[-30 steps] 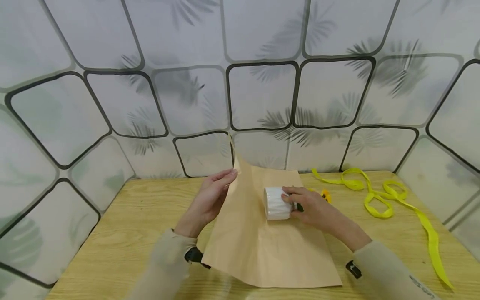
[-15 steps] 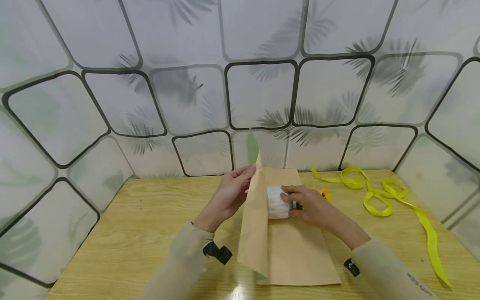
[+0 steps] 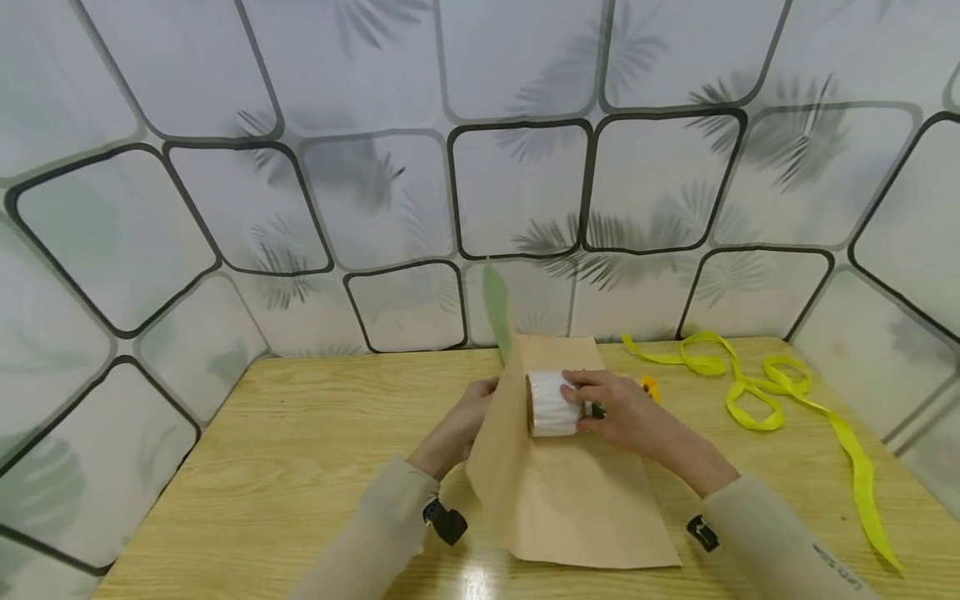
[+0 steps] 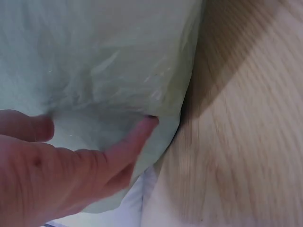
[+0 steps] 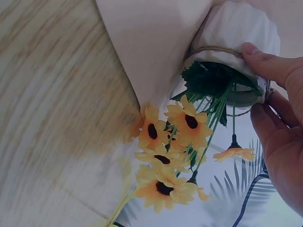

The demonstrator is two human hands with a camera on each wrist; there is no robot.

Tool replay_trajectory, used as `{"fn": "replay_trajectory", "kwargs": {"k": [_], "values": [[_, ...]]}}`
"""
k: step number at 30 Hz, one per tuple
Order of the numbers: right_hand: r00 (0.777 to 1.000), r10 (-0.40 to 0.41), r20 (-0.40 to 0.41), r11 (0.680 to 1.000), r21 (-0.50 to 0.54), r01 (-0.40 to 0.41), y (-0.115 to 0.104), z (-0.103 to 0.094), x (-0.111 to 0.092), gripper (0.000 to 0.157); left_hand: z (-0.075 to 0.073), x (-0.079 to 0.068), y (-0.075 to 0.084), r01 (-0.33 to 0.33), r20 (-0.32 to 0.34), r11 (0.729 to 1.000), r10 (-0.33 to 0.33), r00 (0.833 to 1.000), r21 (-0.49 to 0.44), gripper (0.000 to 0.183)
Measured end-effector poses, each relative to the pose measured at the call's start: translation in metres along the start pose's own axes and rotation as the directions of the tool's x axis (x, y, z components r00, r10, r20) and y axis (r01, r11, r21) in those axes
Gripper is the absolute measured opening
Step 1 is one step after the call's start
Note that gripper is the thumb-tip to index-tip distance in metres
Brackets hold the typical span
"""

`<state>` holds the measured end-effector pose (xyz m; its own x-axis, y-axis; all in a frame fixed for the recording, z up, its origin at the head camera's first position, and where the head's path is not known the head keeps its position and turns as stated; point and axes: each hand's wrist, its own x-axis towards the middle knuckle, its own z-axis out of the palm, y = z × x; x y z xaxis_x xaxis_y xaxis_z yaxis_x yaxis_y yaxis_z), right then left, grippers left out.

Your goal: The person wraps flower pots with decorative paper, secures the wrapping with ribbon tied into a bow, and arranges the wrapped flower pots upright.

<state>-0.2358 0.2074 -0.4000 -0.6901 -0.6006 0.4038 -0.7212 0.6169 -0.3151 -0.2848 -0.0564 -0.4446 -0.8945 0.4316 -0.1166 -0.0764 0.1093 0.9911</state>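
Note:
My right hand (image 3: 626, 417) grips a white ribbed flower pot (image 3: 549, 404) by its rim; the pot lies on its side on a sheet of brown wrapping paper (image 3: 592, 517). In the right wrist view, twine (image 5: 215, 48) circles the pot and artificial yellow flowers (image 5: 163, 187) stick out of its mouth. The paper's left part stands raised against the pot's base. Behind it is my left hand (image 3: 463, 423), partly hidden in the head view. In the left wrist view, its extended finger and thumb press on the paper's pale green underside (image 4: 118, 61).
A loose yellow ribbon (image 3: 753, 408) lies in loops at the right of the wooden table (image 3: 262, 467). A patterned cloth wall (image 3: 525, 192) stands behind the table's far edge.
The left part of the paper has swung right toward the pot, showing its green underside. My left hand has left the paper's upper edge and moved right and down behind it. My right hand stays put.

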Motion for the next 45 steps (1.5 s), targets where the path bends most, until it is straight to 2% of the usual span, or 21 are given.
{"fn": "replay_trajectory", "kwargs": {"k": [1,4,7,15,22,25,32,37,40,45], "values": [[1.0,0.003,0.002,1.0,0.001,-0.003,0.0,0.0,0.0,0.049,0.011,-0.013,0.016,0.053,-0.006,0.997,-0.053,0.999,-0.06,0.056],[1.0,0.012,0.005,1.0,0.008,-0.012,-0.001,-0.001,0.001,0.049,0.025,-0.029,0.036,0.064,0.011,0.986,-0.063,0.998,-0.151,0.059],[1.0,0.003,-0.006,1.0,0.013,-0.003,-0.002,-0.002,0.0,0.05,0.031,-0.033,0.043,0.08,-0.016,0.983,-0.084,0.996,-0.167,0.057],[0.998,-0.049,-0.047,0.998,0.03,0.051,-0.001,-0.001,-0.001,0.048,0.034,-0.028,0.033,0.054,-0.091,0.99,-0.066,0.994,-0.13,0.053],[0.994,-0.1,-0.055,0.995,-0.014,0.099,0.003,-0.001,-0.001,0.026,0.041,-0.029,0.038,0.053,-0.129,0.994,-0.065,0.99,-0.092,0.056],[0.994,-0.102,-0.046,0.995,0.016,0.102,0.003,-0.001,-0.001,0.028,0.042,-0.03,0.04,0.026,-0.151,0.998,-0.035,0.988,-0.065,0.054],[0.999,-0.031,-0.023,0.998,0.059,0.032,0.0,-0.007,-0.001,0.03,0.048,-0.029,0.041,-0.044,-0.202,0.993,0.066,0.977,0.11,0.044],[0.999,0.037,0.025,0.985,0.169,-0.041,0.001,-0.017,0.0,0.031,0.052,-0.029,0.042,-0.057,-0.216,0.98,0.098,0.971,0.19,0.041],[0.996,0.091,0.013,0.971,0.22,-0.091,0.0,-0.028,0.003,0.031,0.052,-0.03,0.041,-0.057,-0.219,0.975,0.105,0.97,0.213,0.039],[0.973,0.227,-0.052,0.959,0.187,-0.214,-0.02,-0.061,0.023,0.026,0.05,-0.031,0.041,-0.065,-0.221,0.973,0.115,0.968,0.221,0.037]]}}
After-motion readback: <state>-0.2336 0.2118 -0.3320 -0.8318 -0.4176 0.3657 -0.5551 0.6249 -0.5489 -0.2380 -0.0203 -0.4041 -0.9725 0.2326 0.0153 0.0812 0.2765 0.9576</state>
